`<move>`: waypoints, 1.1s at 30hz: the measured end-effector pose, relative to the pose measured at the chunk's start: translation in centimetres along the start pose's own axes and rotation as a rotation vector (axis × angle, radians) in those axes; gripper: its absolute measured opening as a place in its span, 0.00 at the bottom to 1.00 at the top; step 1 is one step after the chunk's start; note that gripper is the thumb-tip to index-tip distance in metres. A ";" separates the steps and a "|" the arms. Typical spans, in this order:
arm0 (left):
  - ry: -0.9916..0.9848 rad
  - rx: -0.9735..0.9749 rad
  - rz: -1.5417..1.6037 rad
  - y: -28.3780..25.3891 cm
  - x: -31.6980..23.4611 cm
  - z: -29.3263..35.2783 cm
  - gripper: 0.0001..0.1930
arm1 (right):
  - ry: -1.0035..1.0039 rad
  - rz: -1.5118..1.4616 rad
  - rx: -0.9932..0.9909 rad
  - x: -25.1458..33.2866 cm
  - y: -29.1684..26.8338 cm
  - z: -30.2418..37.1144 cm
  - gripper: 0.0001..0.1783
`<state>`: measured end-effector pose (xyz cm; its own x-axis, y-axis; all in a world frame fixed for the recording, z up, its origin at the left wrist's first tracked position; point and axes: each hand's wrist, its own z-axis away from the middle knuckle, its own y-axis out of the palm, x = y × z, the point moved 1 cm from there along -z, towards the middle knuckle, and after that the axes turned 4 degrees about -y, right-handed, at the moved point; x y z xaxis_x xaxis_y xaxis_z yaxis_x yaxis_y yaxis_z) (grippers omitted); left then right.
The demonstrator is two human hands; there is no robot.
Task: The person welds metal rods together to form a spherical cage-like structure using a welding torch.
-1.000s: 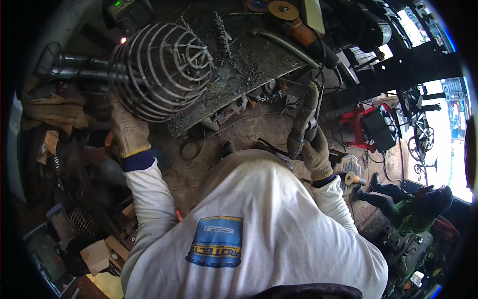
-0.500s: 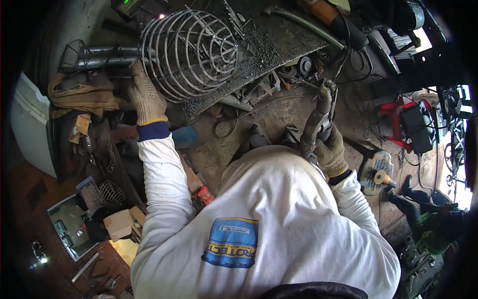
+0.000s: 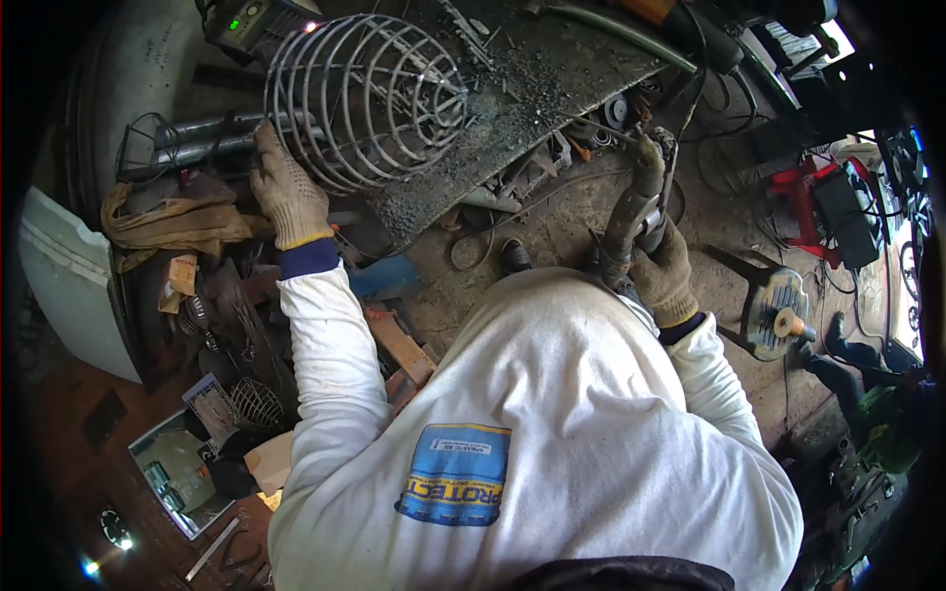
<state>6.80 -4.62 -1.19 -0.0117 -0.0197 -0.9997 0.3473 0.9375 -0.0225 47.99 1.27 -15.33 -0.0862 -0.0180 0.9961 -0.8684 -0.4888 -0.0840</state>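
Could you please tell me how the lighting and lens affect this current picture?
Head view: daylight washes out parts of the right edge, and a small light glares at lower left; head view: the rim falls off to black, leaving the person in green dim; head view: both the left hand and right hand look reasonably clear.

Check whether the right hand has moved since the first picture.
Yes, to the left: the gap between the right hand and the red stool has widened, though the view shifted too.

A brown cloth [image 3: 177, 219] lay near metal pipes [image 3: 209, 147] on the left. A red stool [image 3: 810, 212] stood at right, above what seemed a green-clad person [image 3: 887, 430] by the dim edge.
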 end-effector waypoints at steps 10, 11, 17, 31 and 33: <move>-0.030 -0.005 0.084 -0.3 0.7 -0.5 0.27 | -0.055 -0.015 -0.048 -0.1 3.7 -0.4 0.16; -0.034 -0.002 0.077 -0.1 0.7 -0.5 0.27 | -0.046 -0.017 -0.050 -0.3 3.8 -0.4 0.16; 0.001 0.016 0.029 0.6 0.4 -0.1 0.27 | -0.104 0.091 0.028 -0.3 5.1 -1.5 0.21; 0.020 0.004 -0.099 1.2 0.4 -0.2 0.33 | -0.137 0.301 -0.024 -0.5 6.9 -2.6 0.20; 0.105 0.022 -0.130 -0.3 1.5 -2.0 0.34 | -0.131 0.336 -0.002 -0.8 6.8 -2.6 0.23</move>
<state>4.79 -4.20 -2.62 -0.1559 -0.1028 -0.9824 0.3565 0.9217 -0.1530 40.86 0.23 -16.80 -0.3042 -0.2889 0.9077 -0.8030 -0.4350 -0.4075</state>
